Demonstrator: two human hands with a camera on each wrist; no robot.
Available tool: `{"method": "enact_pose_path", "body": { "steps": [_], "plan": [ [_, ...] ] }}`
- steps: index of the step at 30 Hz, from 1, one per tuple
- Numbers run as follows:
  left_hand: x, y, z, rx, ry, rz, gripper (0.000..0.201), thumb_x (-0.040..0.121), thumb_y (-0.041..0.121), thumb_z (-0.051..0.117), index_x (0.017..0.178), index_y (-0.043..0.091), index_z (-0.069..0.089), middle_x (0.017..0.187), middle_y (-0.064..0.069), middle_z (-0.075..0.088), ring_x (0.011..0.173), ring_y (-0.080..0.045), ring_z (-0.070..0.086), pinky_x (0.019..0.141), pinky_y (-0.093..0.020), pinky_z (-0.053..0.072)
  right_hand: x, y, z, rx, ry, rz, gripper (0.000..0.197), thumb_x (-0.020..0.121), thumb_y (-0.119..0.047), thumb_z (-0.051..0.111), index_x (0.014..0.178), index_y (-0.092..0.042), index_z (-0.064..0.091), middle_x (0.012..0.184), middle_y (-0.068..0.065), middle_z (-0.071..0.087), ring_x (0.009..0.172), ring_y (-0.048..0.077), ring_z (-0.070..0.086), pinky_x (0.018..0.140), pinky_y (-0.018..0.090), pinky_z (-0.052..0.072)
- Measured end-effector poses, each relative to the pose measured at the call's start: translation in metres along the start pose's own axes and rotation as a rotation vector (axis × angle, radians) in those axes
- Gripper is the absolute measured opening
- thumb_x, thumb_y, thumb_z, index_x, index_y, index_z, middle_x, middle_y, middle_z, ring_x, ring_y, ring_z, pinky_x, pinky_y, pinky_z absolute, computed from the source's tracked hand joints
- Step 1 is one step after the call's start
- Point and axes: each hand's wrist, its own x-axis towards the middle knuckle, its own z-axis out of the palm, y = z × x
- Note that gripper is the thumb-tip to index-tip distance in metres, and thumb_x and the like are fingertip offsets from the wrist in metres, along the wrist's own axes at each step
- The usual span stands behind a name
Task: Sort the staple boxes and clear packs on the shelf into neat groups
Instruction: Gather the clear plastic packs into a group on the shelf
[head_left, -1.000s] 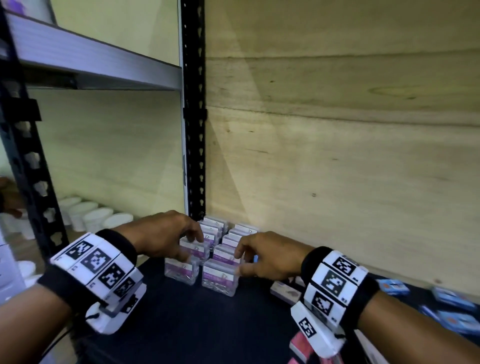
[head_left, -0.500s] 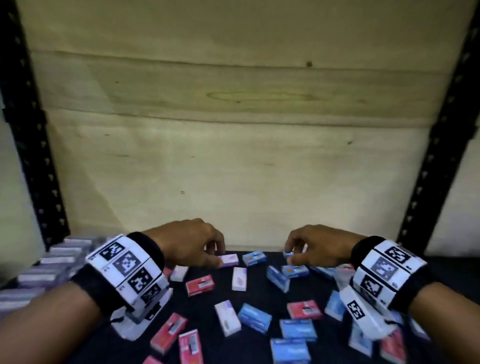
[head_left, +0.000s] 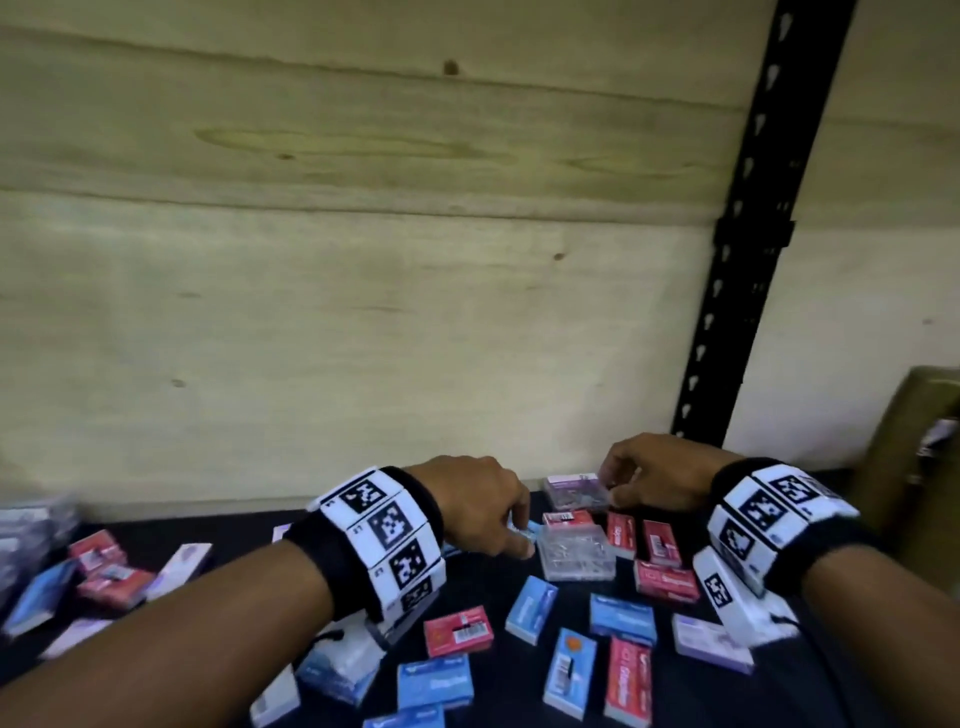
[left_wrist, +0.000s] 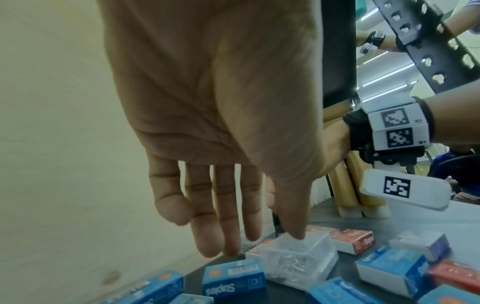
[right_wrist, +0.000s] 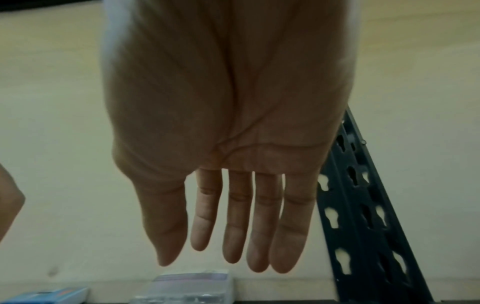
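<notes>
Blue staple boxes (head_left: 621, 616), red ones (head_left: 457, 631) and pale ones (head_left: 711, 642) lie scattered on the black shelf (head_left: 234, 519). A clear pack (head_left: 576, 553) lies among them. My left hand (head_left: 519, 540) reaches down at its left edge; in the left wrist view the left hand (left_wrist: 257, 244) has straight fingers and its thumb tip touches the clear pack (left_wrist: 296, 259). A second clear pack with a purple label (head_left: 576, 491) lies by the back wall. My right hand (head_left: 610, 493) hovers at its right end, and the right hand (right_wrist: 221, 261) hangs with straight fingers just above this pack (right_wrist: 192, 288).
A plywood wall (head_left: 363, 312) backs the shelf, with a black upright post (head_left: 748, 260) at the right. A brown carton (head_left: 914, 452) stands past the post. Blurred grouped packs (head_left: 31, 525) sit at the far left. Brown paper rolls (left_wrist: 348, 185) stand behind the shelf's right end.
Both hands have left the grouped clear packs at the left and moved right over the scattered boxes. They now reach for two loose clear packs; the view swung right with them.
</notes>
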Motion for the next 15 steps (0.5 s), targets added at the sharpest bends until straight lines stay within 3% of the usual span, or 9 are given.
{"method": "enact_pose_path", "body": {
  "steps": [6, 9, 15],
  "plan": [
    [0.027, 0.01, 0.008, -0.032, -0.014, 0.03, 0.055, 0.083, 0.065, 0.058, 0.123, 0.028, 0.058, 0.118, 0.005, 0.063, 0.101, -0.018, 0.06, 0.086, -0.038, 0.051, 0.03, 0.005, 0.002, -0.025, -0.04, -0.016, 0.04, 0.085, -0.034, 0.074, 0.121, -0.028, 0.059, 0.122, -0.006, 0.06, 0.103, 0.013, 0.056, 0.086, 0.025, 0.042],
    [0.037, 0.015, 0.01, -0.04, -0.028, 0.051, 0.058, 0.077, 0.068, 0.064, 0.118, 0.027, 0.058, 0.11, 0.004, 0.064, 0.095, -0.018, 0.061, 0.082, -0.039, 0.053, 0.041, 0.006, 0.003, -0.057, -0.061, -0.028, 0.042, 0.083, -0.035, 0.075, 0.122, -0.027, 0.06, 0.12, -0.006, 0.06, 0.105, 0.014, 0.057, 0.086, 0.026, 0.043],
    [0.044, 0.013, 0.014, -0.035, 0.016, 0.092, 0.058, 0.072, 0.065, 0.07, 0.114, 0.026, 0.06, 0.106, 0.003, 0.064, 0.091, -0.019, 0.061, 0.079, -0.039, 0.055, 0.054, 0.006, 0.009, -0.042, -0.074, -0.052, 0.046, 0.082, -0.035, 0.077, 0.122, -0.025, 0.057, 0.089, -0.017, 0.051, 0.094, 0.012, 0.053, 0.081, 0.026, 0.041]
  ]
}}
